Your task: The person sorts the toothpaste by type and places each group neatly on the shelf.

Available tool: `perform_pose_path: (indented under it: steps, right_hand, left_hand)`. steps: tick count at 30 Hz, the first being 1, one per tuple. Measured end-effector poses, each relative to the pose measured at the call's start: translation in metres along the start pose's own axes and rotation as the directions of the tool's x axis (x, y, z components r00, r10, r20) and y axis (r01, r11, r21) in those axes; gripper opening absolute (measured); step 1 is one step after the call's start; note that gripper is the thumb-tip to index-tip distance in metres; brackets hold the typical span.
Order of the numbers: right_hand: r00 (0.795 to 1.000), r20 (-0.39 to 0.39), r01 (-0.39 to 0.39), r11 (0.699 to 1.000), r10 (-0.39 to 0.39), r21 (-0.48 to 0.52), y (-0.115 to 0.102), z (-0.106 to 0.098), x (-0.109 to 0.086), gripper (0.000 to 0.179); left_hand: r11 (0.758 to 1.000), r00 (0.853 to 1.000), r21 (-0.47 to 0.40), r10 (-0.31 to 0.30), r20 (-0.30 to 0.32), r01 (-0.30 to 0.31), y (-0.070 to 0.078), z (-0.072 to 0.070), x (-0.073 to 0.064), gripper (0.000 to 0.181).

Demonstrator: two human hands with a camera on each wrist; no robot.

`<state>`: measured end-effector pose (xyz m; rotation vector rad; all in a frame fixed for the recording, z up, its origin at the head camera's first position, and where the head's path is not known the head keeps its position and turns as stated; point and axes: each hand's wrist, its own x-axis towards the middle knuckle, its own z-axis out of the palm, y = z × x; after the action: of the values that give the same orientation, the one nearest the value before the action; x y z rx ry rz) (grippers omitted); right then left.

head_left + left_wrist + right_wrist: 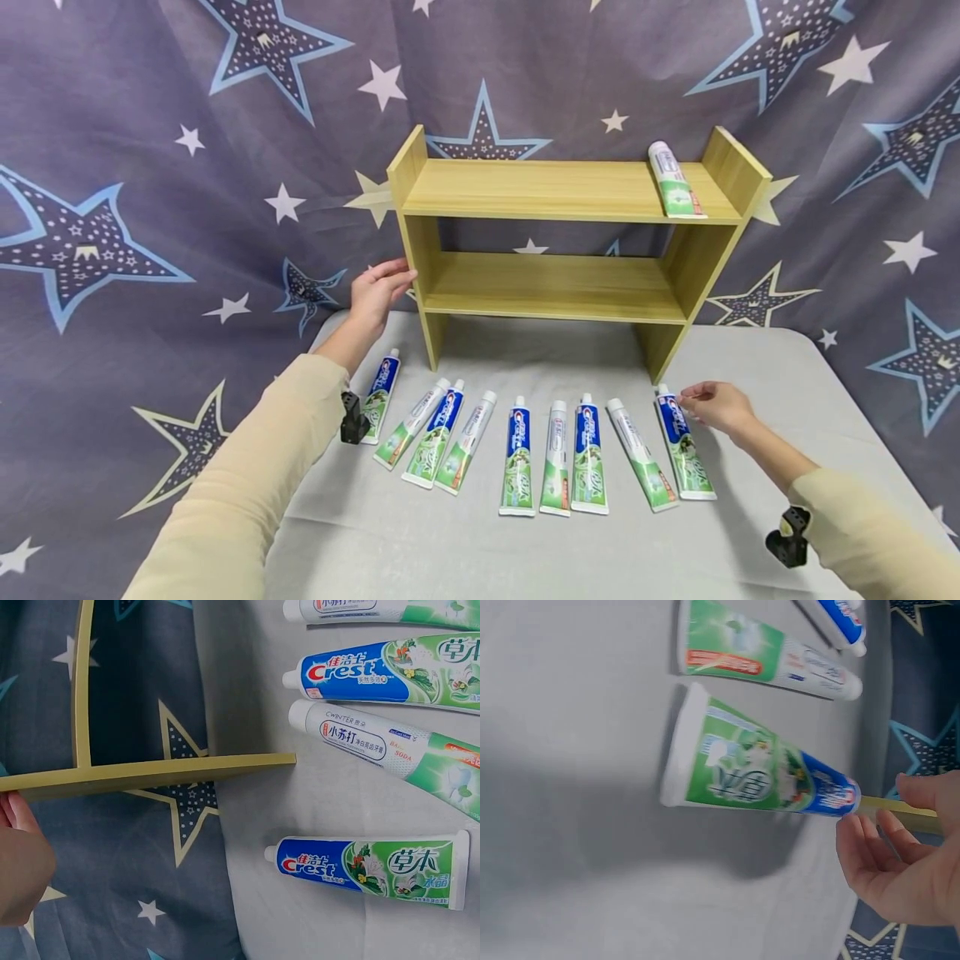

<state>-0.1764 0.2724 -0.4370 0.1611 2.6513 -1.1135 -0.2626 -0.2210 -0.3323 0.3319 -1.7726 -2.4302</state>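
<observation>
My left hand [378, 292] touches the outer face of the left side panel of a wooden two-tier shelf [555, 287] with its fingertips. In the left wrist view, its fingers [19, 814] lie against that panel. My right hand [722, 406] is at the cap end of the rightmost blue-and-green Crest toothpaste tube [686, 454], fingertips right at its edge. The right wrist view has the thumb apart from the loosely bent fingers [866, 840] beside this toothpaste tube [757, 761]. One white-and-green toothpaste tube [675, 182] lies on the upper shelf board, at its right end.
Several toothpaste tubes, Crest ones [517, 458] and white-and-green ones [557, 458], lie in a row on the grey tablecloth [420, 550] before the shelf, caps toward it. Another Crest tube [381, 396] lies under the left forearm. A star-patterned curtain [300, 167] hangs behind.
</observation>
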Motion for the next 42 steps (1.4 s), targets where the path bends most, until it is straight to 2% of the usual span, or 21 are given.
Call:
perform_pose_path:
  steps: [8, 16, 19, 27, 33, 42]
  right_hand:
    - [0.997, 0.008, -0.079, 0.997, 0.079, -0.014, 0.017, 0.012, 0.007, 0.040]
    - [0.991, -0.015, -0.129, 0.991, 0.129, 0.033, 0.032, 0.022, 0.013, 0.043]
    - [0.991, -0.019, -0.132, 0.990, 0.133, 0.052, 0.032, 0.023, 0.013, 0.043]
    - [0.982, -0.018, -0.185, 0.981, 0.187, 0.065, 0.031, 0.025, 0.010, 0.046]
    - [0.974, -0.008, -0.227, 0.973, 0.228, 0.033, 0.025, 0.030, 0.010, 0.051]
    - [0.967, -0.005, -0.253, 0.966, 0.254, 0.058, 0.017, 0.036, 0.010, 0.050]
  left_hand:
    - [1.000, 1.000, 0.008, -0.005, -0.003, 0.005, 0.001, -0.001, -0.001, 0.045]
    - [1.000, 1.000, -0.004, -0.008, 0.001, 0.008, 0.002, 0.000, -0.001, 0.049]
    - [1.000, 1.000, -0.001, -0.006, -0.001, 0.006, 0.003, 0.000, -0.001, 0.046]
    - [1.000, 1.000, -0.011, 0.004, -0.007, -0.004, 0.002, 0.002, -0.004, 0.021]
    - [1.000, 1.000, 0.006, 0.006, -0.013, -0.006, 0.003, 0.002, -0.004, 0.030]
    - [1.000, 1.000, 0.002, -0.012, -0.015, 0.012, 0.001, 0.002, -0.003, 0.040]
